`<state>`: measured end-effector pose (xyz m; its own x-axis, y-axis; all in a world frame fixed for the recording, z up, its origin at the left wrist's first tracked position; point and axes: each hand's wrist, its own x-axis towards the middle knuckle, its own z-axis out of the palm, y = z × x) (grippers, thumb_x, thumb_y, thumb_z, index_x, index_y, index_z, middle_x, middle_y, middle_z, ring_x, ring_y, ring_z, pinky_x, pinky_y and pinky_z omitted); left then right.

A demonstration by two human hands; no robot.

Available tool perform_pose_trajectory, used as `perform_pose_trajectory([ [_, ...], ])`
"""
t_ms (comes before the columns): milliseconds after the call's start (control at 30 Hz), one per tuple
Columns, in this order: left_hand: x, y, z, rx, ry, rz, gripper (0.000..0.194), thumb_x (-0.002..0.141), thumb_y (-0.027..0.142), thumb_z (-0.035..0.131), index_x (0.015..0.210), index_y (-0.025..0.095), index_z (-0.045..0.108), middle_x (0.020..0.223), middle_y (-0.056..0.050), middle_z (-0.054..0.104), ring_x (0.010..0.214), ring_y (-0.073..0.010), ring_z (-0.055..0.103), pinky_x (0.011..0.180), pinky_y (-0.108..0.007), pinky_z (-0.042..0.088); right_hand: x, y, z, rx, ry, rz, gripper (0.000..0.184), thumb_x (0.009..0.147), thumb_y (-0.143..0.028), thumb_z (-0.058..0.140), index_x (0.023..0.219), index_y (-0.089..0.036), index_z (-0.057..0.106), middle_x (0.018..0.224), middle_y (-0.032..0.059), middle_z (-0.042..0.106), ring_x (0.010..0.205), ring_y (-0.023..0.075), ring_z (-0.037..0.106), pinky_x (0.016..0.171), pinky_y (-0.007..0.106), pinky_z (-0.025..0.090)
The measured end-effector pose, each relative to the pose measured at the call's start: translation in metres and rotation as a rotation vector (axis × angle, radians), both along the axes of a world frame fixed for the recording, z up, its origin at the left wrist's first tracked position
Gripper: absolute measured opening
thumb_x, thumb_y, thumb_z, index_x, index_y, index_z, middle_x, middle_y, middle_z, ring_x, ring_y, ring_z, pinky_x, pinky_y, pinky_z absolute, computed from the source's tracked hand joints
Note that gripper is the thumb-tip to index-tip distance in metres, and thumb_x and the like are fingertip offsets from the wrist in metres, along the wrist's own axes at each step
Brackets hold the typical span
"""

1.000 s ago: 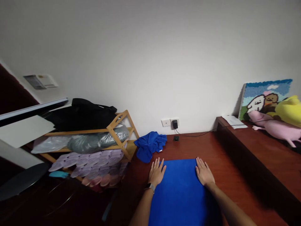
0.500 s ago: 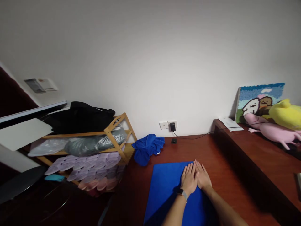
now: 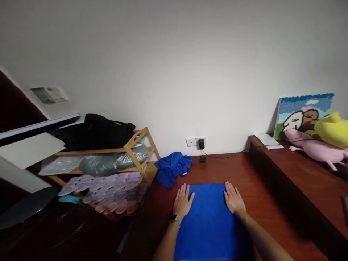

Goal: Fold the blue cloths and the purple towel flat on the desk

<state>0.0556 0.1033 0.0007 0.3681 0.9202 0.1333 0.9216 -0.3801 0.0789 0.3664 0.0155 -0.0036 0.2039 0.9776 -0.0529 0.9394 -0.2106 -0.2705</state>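
A blue towel (image 3: pixel 208 221) lies spread flat on the reddish-brown wooden desk (image 3: pixel 261 217). On its far left corner rests my left hand (image 3: pixel 183 203), palm down with the fingers stretched and the thumb apart. A watch (image 3: pixel 175 219) is on that wrist. My right hand (image 3: pixel 234 198) lies flat at the far right corner, its fingers pointing away from me. Neither hand grips anything. Beyond the left hand a second blue cloth (image 3: pixel 173 168) sits crumpled in a heap, with a small white tag at its edge.
A wooden rack (image 3: pixel 144 156) with bagged items and lilac and pink slippers (image 3: pixel 116 185) stands left of the desk. A black plug (image 3: pixel 201 144) sits in the wall socket, its cable running right. On the raised ledge are a pink plush toy (image 3: pixel 318 148), a yellow plush (image 3: pixel 333 128) and a picture (image 3: pixel 304 112).
My left hand has moved left across the towel, from beside my right hand to the far left corner. The right hand stays at the right corner. The view has shifted slightly.
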Motion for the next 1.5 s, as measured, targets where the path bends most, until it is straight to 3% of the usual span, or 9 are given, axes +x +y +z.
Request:
perform_pose_trajectory([
  [233,0.005,-0.001,-0.003,0.005,-0.071,-0.002,0.073,0.103,0.062,0.019,0.159,0.017,0.035,0.166,-0.011,0.033,0.155,-0.0256,0.025,0.126,-0.047,0.022,-0.001,0.003,0.003,-0.034,-0.009,-0.008,0.068,0.102,-0.040,0.012,0.163,-0.009,0.014,0.170,0.0060,0.014,0.156,0.0161,0.009,0.127,0.036,0.002],
  [433,0.005,0.003,-0.005,0.014,-0.102,0.002,0.073,0.103,0.061,0.021,0.158,0.016,0.037,0.166,-0.011,0.033,0.155,-0.0254,0.023,0.127,-0.045,0.020,-0.008,0.002,0.015,-0.084,-0.025,-0.043,0.068,0.103,-0.041,0.009,0.162,-0.008,0.013,0.170,0.0076,0.012,0.156,0.0189,0.010,0.127,0.036,0.011],
  [700,0.004,0.005,-0.008,0.019,-0.063,0.008,0.074,0.102,0.063,0.020,0.159,0.018,0.036,0.165,-0.010,0.034,0.155,-0.0279,0.023,0.125,-0.048,0.023,-0.017,-0.004,0.008,-0.035,-0.007,-0.046,0.068,0.103,-0.040,0.011,0.162,-0.006,0.016,0.170,0.0073,0.013,0.157,0.0192,0.007,0.127,0.037,0.005],
  [900,0.005,0.005,0.003,-0.027,-0.021,0.023,0.071,0.103,0.061,0.021,0.159,0.020,0.034,0.165,-0.010,0.034,0.155,-0.0292,0.024,0.125,-0.051,0.024,-0.016,-0.004,0.005,0.004,0.024,-0.052,0.069,0.103,-0.042,0.012,0.162,-0.006,0.017,0.169,0.0073,0.013,0.157,0.0188,0.008,0.128,0.037,0.005],
  [1000,0.036,-0.007,0.008,0.040,-0.066,-0.040,0.067,0.105,0.056,0.021,0.160,0.020,0.032,0.166,-0.010,0.033,0.155,-0.0284,0.022,0.126,-0.051,0.023,-0.016,-0.004,0.006,0.012,0.034,-0.054,0.069,0.103,-0.042,0.011,0.161,-0.006,0.017,0.169,0.0075,0.013,0.157,0.0188,0.009,0.128,0.036,0.005],
  [1167,0.141,-0.043,0.005,-0.038,-0.171,-0.350,0.064,0.106,0.053,0.017,0.161,0.021,0.029,0.166,-0.008,0.031,0.155,-0.0214,0.024,0.127,-0.044,0.022,-0.014,-0.006,0.008,-0.010,-0.001,-0.022,0.066,0.101,-0.034,0.015,0.161,-0.007,0.021,0.169,0.0079,0.015,0.156,0.0197,0.010,0.127,0.037,0.006],
  [1300,0.191,-0.054,-0.001,-0.088,-0.239,-0.399,0.061,0.107,0.049,0.013,0.162,0.024,0.026,0.166,-0.004,0.032,0.155,-0.0184,0.024,0.127,-0.043,0.022,-0.012,-0.007,0.005,-0.025,-0.030,0.033,0.067,0.096,-0.026,0.026,0.161,-0.009,0.024,0.169,0.0077,0.013,0.157,0.0209,0.009,0.127,0.037,0.008],
  [1400,0.175,-0.047,-0.001,-0.094,-0.212,-0.370,0.063,0.107,0.052,0.014,0.161,0.023,0.030,0.166,-0.006,0.033,0.155,-0.0194,0.024,0.128,-0.044,0.020,-0.012,-0.005,0.004,-0.018,-0.018,0.007,0.066,0.099,-0.031,0.021,0.161,-0.009,0.024,0.169,0.0080,0.015,0.156,0.0207,0.010,0.127,0.038,0.007],
  [1500,0.122,-0.032,0.002,-0.085,-0.143,-0.275,0.069,0.105,0.060,0.017,0.160,0.021,0.033,0.166,-0.008,0.030,0.155,-0.0225,0.023,0.128,-0.046,0.019,-0.014,-0.003,0.004,0.001,-0.007,-0.041,0.067,0.102,-0.036,0.012,0.161,-0.005,0.020,0.169,0.0085,0.015,0.156,0.0200,0.011,0.127,0.037,0.006],
])
